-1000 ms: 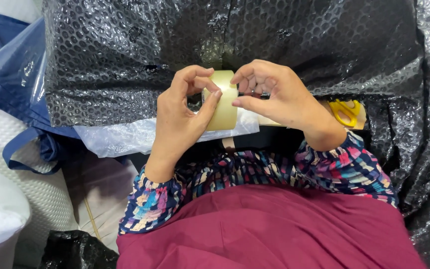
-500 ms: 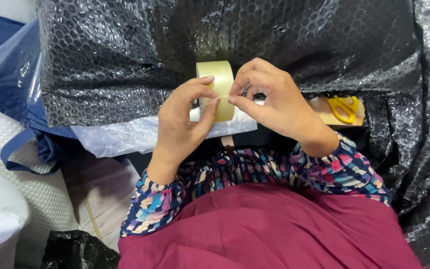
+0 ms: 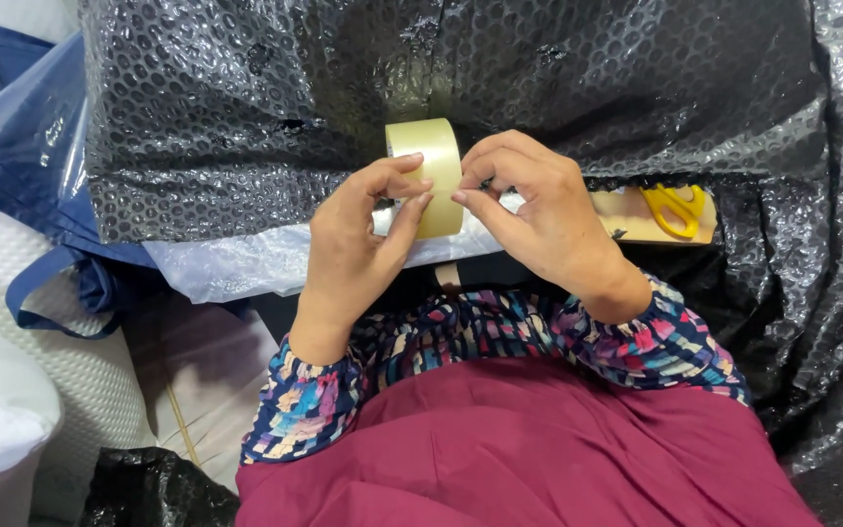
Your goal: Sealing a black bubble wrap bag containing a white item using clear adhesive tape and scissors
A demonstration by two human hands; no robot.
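Both my hands, left hand (image 3: 358, 239) and right hand (image 3: 539, 210), pinch the tape roll (image 3: 428, 176) against a black bubble-wrapped parcel (image 3: 246, 117); yellow scissors (image 3: 673, 207) lie right of them.

This looks like a packing area. Black bubble wrap (image 3: 246, 107) fills the top and right of the frame, blue plastic bags (image 3: 21, 146) lie at upper left, white foam sheeting (image 3: 12, 322) at lower left, and yellow scissors (image 3: 673, 207) at right.

My left hand (image 3: 358, 249) and right hand (image 3: 534, 210) pinch the tan tape roll (image 3: 428, 176) between them, yellow scissors (image 3: 675, 207) beside my right hand.
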